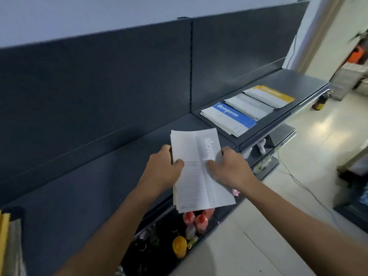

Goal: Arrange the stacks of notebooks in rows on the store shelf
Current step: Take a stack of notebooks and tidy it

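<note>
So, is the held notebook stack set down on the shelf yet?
No: left hand and right hand grip the notebook stack by its sides, near end overhanging the shelf. Far-end contact unclear.

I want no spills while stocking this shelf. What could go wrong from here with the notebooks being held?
The grey-and-white paper notebook stack is fanned at its lower left corner, and the left hand and right hand grip only its sides; copies might slip onto the red plastic bottles below. It is also held skewed relative to the blue-banded notebook stack on the dark grey metal shelf, so the row may end up crooked.
</note>
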Motion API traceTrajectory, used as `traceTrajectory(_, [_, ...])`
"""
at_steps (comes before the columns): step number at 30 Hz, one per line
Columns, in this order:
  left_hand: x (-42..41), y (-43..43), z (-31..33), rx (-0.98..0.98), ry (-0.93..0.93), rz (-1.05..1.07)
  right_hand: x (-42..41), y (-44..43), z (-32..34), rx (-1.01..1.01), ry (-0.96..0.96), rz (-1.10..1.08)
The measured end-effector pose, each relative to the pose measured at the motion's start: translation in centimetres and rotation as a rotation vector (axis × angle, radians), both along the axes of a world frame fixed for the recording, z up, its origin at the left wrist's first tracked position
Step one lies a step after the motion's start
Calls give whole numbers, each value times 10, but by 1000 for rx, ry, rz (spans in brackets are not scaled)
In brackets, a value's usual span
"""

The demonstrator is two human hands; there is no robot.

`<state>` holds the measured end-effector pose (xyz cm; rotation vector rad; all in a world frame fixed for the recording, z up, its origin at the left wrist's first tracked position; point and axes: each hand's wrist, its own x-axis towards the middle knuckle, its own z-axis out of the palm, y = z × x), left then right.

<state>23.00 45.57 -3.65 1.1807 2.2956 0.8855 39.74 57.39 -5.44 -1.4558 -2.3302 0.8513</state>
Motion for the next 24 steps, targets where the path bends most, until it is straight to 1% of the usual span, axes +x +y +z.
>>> traceTrajectory(4, [49,64,5,-6,-40,-49,55,55,9,-15,6,-13])
traceTrajectory(7, [71,111,13,-14,-16,-90,83,92,15,-12,32,-29])
traceTrajectory(11, [92,171,19,-10,10,-146,111,135,17,-12,44,-149])
traceTrajectory(16, [115,252,9,-41,38,-223,139,194,14,-86,27,-222])
traceTrajectory(19, [128,305,1,-45,36,-271,153,236,17,-90,6,-284])
traceTrajectory(22, [142,363,-7,-64,76,-324,166,279,19,-87,-27,-336])
traceTrajectory(24, [153,404,-9,-63,112,-353,177,309,19,-83,-1,-382])
